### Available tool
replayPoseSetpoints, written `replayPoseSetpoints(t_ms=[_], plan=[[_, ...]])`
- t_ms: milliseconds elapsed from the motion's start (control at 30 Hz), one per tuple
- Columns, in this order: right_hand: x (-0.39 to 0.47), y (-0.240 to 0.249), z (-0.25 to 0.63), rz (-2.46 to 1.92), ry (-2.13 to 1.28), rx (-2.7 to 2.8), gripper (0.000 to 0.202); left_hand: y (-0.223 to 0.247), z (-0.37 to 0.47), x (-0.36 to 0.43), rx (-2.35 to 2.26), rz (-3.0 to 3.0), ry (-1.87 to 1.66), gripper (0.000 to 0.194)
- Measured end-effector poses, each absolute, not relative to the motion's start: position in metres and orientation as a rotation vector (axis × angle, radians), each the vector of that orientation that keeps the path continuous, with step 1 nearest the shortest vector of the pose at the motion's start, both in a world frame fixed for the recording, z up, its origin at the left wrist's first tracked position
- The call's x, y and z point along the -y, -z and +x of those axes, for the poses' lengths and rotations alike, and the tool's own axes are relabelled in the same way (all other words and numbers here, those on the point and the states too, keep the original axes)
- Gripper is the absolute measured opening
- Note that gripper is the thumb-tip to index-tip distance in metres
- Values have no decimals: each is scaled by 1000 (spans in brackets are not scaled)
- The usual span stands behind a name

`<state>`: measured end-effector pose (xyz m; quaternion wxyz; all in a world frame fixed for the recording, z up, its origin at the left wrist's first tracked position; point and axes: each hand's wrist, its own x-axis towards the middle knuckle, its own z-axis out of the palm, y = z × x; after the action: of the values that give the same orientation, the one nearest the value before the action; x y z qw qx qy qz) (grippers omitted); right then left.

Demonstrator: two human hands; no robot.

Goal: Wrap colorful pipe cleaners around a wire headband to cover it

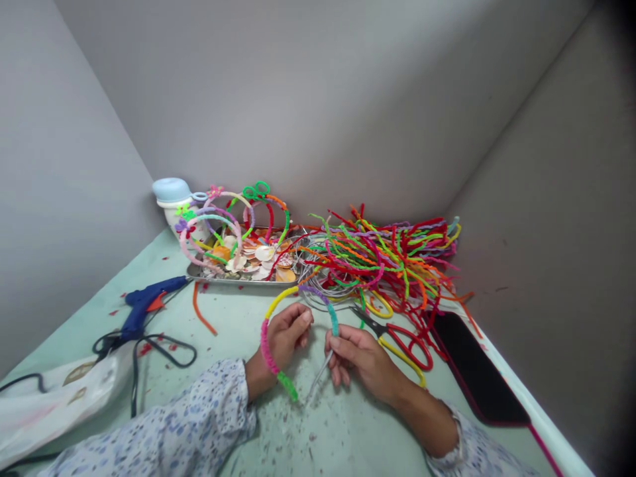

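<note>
A headband (pixel 276 303) wrapped in pipe cleaner, with green, pink, yellow, purple and teal stretches, arches between both hands; its right end is still bare metal. My left hand (pixel 287 334) grips the arch from inside, fingers curled round it. My right hand (pixel 358 356) pinches the teal end near the bare wire. Red and yellow scissors (pixel 397 338) lie just right of my right hand.
A heap of coloured pipe cleaners (pixel 387 258) fills the back right. A metal tray (pixel 238 275) holds shells and finished headbands (pixel 223 222). A blue glue gun (pixel 144 305) with its cord lies left. A black phone (pixel 474 371) rests at the right edge.
</note>
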<state>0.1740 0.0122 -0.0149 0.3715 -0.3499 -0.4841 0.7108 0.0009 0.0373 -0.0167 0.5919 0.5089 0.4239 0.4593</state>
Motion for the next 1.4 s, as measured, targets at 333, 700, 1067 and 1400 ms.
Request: replayPoseSetpoints(t_ms=[333,700,1067,1400], plan=[[-23,-2,191,-919,-1773,1131,23,9,0,-33,-939,1070,-1151,42],[-33,-24,221,-1224,-1834,1415,33,-7,-1,-37,-827,689,-1277,41],[-29,-24,216,-1188,-1899,1539,27,4,-5,-40,-1046,908,-1259,28],[-29,-22,218,-1176,-1940,1564,31,4,-4,-40,-1071,915,-1242,27]])
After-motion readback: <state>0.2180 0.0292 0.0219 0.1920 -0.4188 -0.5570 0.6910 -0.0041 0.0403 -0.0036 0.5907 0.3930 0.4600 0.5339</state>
